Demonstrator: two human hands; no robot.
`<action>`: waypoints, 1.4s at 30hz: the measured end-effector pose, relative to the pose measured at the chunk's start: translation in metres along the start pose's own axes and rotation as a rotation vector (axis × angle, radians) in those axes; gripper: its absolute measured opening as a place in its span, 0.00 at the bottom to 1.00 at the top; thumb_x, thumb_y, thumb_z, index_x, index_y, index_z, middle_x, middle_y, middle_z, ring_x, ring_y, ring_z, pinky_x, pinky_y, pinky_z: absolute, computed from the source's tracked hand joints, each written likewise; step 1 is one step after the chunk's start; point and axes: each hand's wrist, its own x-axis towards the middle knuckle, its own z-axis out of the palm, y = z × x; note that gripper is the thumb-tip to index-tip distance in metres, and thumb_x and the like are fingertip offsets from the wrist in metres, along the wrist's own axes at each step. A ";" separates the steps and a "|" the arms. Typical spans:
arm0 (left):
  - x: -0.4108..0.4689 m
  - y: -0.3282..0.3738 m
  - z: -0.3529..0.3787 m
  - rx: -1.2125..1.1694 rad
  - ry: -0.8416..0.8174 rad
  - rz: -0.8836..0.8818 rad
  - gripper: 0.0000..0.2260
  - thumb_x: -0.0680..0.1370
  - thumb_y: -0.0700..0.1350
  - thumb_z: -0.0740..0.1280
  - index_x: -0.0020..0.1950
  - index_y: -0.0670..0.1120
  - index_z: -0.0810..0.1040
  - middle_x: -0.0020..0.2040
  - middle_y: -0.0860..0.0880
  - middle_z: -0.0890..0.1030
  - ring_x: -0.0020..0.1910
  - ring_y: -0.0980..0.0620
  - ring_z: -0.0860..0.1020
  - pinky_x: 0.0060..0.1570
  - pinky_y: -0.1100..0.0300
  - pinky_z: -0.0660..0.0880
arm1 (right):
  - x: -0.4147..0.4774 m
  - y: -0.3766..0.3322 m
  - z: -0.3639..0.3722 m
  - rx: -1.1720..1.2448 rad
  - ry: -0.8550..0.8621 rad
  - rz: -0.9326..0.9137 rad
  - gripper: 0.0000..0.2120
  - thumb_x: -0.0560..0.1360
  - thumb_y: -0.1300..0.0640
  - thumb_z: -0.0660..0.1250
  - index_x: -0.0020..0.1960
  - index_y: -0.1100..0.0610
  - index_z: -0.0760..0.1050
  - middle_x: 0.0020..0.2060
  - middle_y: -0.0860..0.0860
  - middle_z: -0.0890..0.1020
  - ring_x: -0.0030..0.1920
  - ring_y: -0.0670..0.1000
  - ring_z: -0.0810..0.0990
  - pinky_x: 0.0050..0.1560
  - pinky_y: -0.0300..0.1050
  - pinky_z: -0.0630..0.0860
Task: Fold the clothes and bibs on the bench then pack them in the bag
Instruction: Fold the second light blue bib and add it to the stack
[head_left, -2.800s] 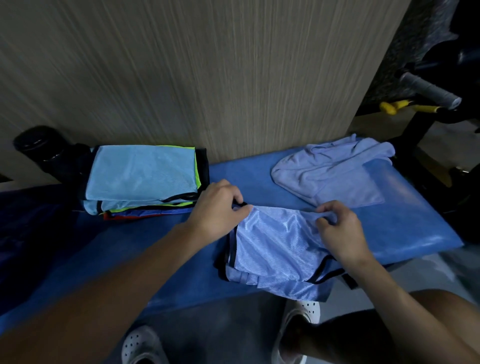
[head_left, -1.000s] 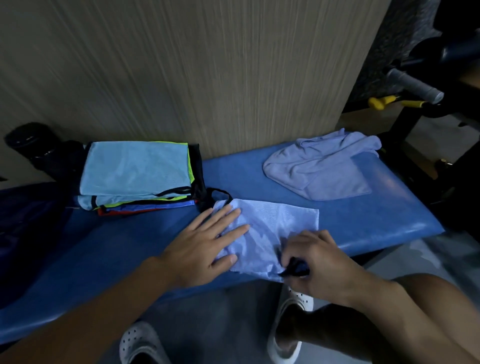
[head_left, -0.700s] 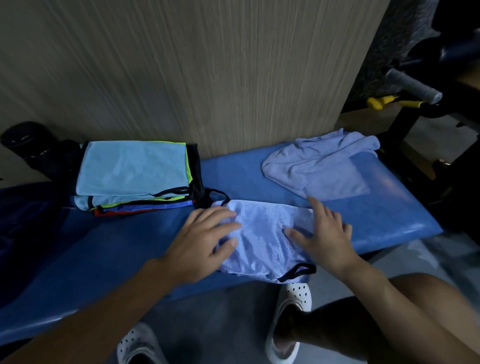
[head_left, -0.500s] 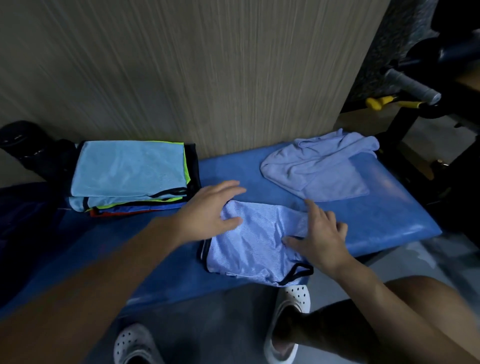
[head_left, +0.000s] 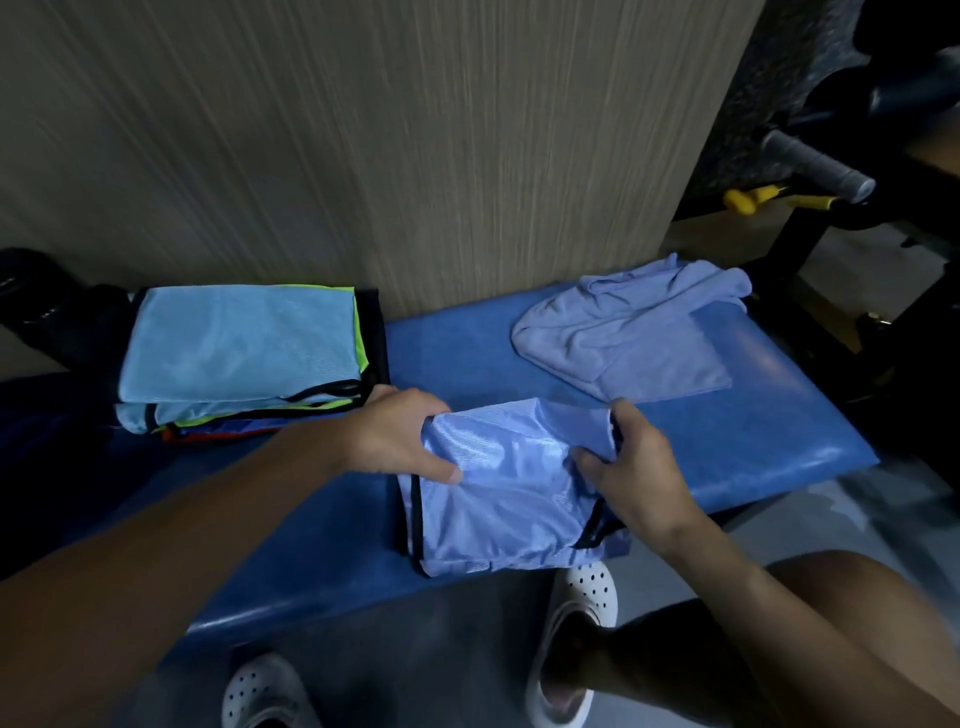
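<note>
Hands: left hand (head_left: 400, 436) pinches the folded lilac mesh bib (head_left: 509, 493) at its left edge; right hand (head_left: 636, 467) grips its right edge. Risk: slick mesh could slip open or slide off if either grip loosens. Bib lies between the hands on the blue table (head_left: 779, 431), at its front edge.

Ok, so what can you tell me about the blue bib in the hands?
The bib is pale blue, shiny mesh-like cloth with black trim on its edges. It is folded into a rough, wrinkled rectangle and rests at the front edge of the bench, its near end hanging slightly past it. The left hand grips its upper left corner and the right hand grips its right side.
</note>
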 end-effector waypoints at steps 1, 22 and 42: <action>-0.002 -0.002 0.003 -0.051 0.035 0.004 0.27 0.58 0.72 0.70 0.46 0.55 0.77 0.45 0.56 0.79 0.53 0.50 0.74 0.54 0.56 0.70 | -0.002 -0.004 -0.002 0.116 -0.003 0.012 0.12 0.72 0.64 0.72 0.44 0.56 0.69 0.36 0.50 0.79 0.39 0.48 0.79 0.36 0.37 0.74; -0.114 -0.031 -0.089 -0.586 0.689 -0.048 0.38 0.69 0.42 0.79 0.70 0.62 0.64 0.59 0.46 0.78 0.50 0.55 0.78 0.50 0.67 0.74 | 0.010 -0.142 0.040 0.557 0.034 -0.132 0.29 0.74 0.69 0.69 0.67 0.50 0.61 0.44 0.47 0.78 0.33 0.38 0.80 0.34 0.34 0.78; -0.085 -0.165 -0.098 0.546 0.771 0.029 0.21 0.77 0.54 0.59 0.62 0.46 0.82 0.67 0.45 0.78 0.69 0.45 0.75 0.67 0.50 0.66 | 0.112 -0.195 0.171 0.012 0.095 -0.185 0.22 0.75 0.59 0.68 0.66 0.58 0.64 0.57 0.56 0.73 0.54 0.47 0.79 0.52 0.44 0.76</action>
